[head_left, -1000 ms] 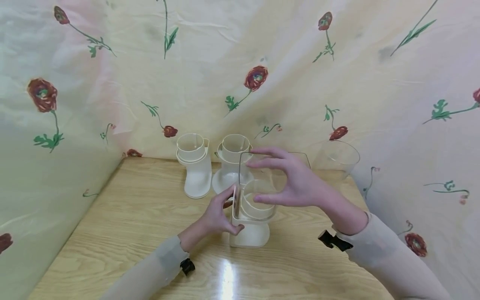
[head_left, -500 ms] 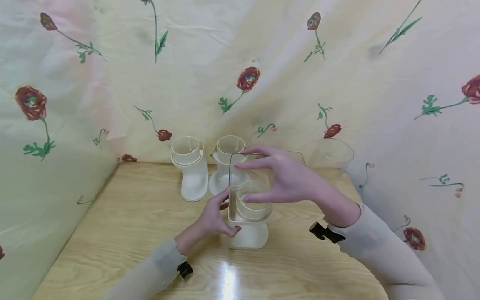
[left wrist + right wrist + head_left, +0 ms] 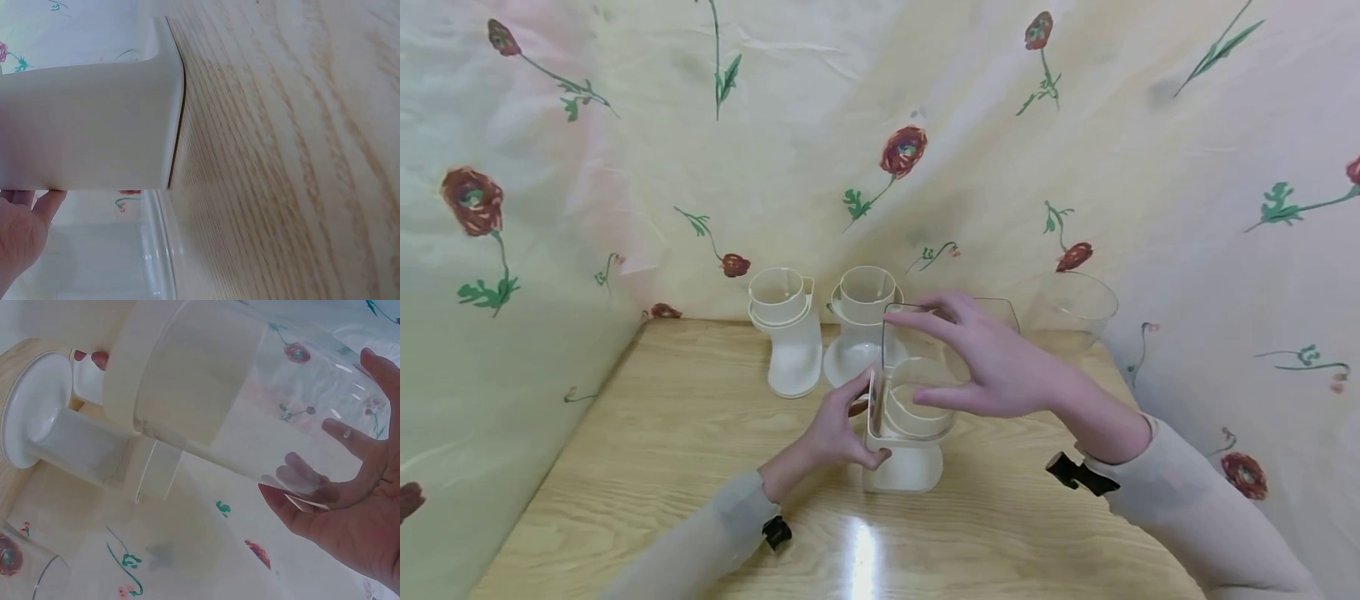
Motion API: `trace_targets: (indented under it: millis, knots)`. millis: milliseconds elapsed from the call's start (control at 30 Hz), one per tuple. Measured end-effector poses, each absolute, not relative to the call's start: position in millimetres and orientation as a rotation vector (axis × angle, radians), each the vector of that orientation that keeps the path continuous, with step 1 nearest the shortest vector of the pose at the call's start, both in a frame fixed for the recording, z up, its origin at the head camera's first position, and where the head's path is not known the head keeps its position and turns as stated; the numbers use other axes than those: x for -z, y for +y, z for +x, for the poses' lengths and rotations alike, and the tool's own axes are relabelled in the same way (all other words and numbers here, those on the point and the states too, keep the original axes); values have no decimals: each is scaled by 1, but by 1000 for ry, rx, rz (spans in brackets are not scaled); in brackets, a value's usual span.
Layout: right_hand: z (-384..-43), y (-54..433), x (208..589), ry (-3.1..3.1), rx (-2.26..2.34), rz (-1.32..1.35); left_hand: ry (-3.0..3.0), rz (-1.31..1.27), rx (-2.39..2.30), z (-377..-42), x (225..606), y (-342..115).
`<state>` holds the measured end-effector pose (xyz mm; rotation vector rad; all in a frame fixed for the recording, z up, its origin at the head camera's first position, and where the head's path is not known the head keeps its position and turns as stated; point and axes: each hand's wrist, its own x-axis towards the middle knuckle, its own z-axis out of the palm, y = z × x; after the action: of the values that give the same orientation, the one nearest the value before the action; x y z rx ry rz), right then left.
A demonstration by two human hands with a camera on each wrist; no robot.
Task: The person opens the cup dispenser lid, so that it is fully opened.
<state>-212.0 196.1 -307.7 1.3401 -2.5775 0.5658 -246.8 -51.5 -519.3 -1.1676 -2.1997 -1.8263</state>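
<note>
My left hand (image 3: 835, 437) grips the left side of a white dispenser stand (image 3: 906, 469) that stands on the table, thumb at the front. In the left wrist view, its fingertips (image 3: 47, 206) touch the edge of the stand's white panel (image 3: 94, 125). My right hand (image 3: 996, 371) holds a clear plastic container, fingers and thumb spread around its wall. The right wrist view shows this clear container (image 3: 269, 406) with its far end at the stand's white collar (image 3: 128, 375). Whether it is fully seated there cannot be told. Several fingers show through the clear wall.
Two more white stands with ring tops, one at the left (image 3: 795, 362) and one with a round base (image 3: 853, 358), stand at the back. A clear cylinder (image 3: 1112, 304) is at the back right. A clear container (image 3: 94, 262) also shows in the left wrist view. Flowered cloth (image 3: 820, 150) surrounds the table.
The head view shifts slightly and back. The right hand's upper fingers have bent a little more; both hands stay at the stand and clear container.
</note>
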Motion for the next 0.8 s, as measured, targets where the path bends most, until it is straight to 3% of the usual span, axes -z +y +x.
trace_targets:
  millis: [800]
  knots:
    - [-215,192,315,-2510,-679,1291,-2183,-1168,1809,-247,519,-51]
